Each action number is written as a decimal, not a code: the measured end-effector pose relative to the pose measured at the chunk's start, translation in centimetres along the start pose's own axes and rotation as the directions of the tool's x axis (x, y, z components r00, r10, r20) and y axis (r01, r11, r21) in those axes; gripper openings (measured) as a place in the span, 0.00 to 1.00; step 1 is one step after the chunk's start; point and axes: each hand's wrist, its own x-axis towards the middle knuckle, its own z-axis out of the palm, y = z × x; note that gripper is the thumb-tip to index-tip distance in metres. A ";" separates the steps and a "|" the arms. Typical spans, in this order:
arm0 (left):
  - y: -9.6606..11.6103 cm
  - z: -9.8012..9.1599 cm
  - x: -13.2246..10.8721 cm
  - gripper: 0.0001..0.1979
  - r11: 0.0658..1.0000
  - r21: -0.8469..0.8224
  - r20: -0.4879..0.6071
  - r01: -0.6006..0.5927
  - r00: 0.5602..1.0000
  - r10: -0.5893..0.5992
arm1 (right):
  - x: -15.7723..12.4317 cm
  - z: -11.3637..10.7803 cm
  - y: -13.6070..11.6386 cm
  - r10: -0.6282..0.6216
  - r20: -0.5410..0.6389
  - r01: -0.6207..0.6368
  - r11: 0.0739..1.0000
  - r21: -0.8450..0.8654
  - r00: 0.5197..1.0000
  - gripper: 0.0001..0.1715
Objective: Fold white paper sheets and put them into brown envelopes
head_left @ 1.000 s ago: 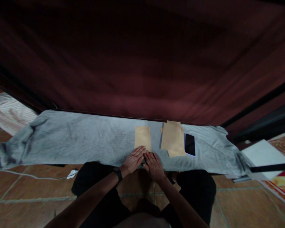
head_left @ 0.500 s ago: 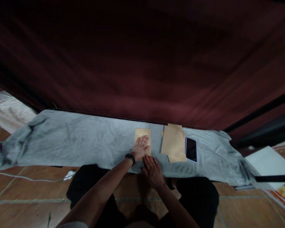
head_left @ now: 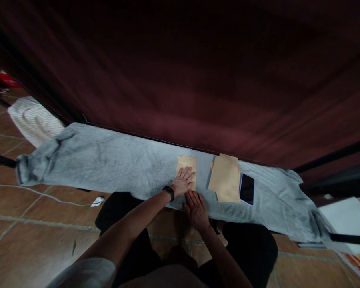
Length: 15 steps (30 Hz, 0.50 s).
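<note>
A tan paper piece (head_left: 186, 161), like an envelope, lies on a grey cloth (head_left: 132, 160). My left hand (head_left: 183, 181), with a dark band at the wrist, lies flat on it with fingers spread. At its lower right corner rests my right hand (head_left: 197, 210), its fingers stretched out and the fingertips touching the paper's lower edge. Several more tan papers (head_left: 225, 174) lie in a loose, overlapping pile to the right. Beside that pile is a phone (head_left: 247, 189) with a dark screen.
Behind the cloth hangs a dark red fabric (head_left: 183, 100). A striped cloth (head_left: 37, 120) is at the left, and a white cable (head_left: 57, 199) runs over the tiled floor (head_left: 42, 244). At the right lies a white board (head_left: 348, 220). My knees are below the cloth's front edge.
The view has turned slightly, so things at the left appear higher and further right. Both hands stay at the same paper, with little visible change in their pose.
</note>
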 end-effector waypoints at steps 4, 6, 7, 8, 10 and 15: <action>0.0 -0.2 -0.3 0.29 1.000 0.004 -0.001 -0.023 1.000 0.023 | 0.0 0.1 0.2 -0.008 0.003 0.007 1.000 0.006 1.000 0.28; -0.1 -0.2 -0.3 0.29 1.000 0.010 -0.009 -0.030 1.000 0.030 | 0.0 0.2 0.2 -0.011 -0.002 0.011 1.000 0.006 1.000 0.28; -0.1 -0.1 -0.3 0.29 0.999 0.010 -0.014 -0.033 0.999 0.033 | 0.0 0.3 0.2 -0.012 -0.005 0.012 1.000 0.003 1.000 0.28; -0.1 -0.1 -0.3 0.28 0.999 0.010 -0.019 -0.036 0.999 0.036 | -0.1 0.3 0.1 -0.012 -0.009 0.012 1.000 -0.001 1.000 0.28; -0.1 0.0 -0.2 0.28 0.999 0.007 -0.028 -0.040 0.999 0.040 | -0.2 0.5 -0.2 -0.005 -0.020 0.005 1.000 -0.016 1.000 0.28; -0.2 0.3 -0.2 0.28 0.999 0.003 -0.023 -0.033 0.999 0.033 | -0.5 1.1 -1.5 0.081 -0.055 -0.085 0.993 -0.077 0.995 0.29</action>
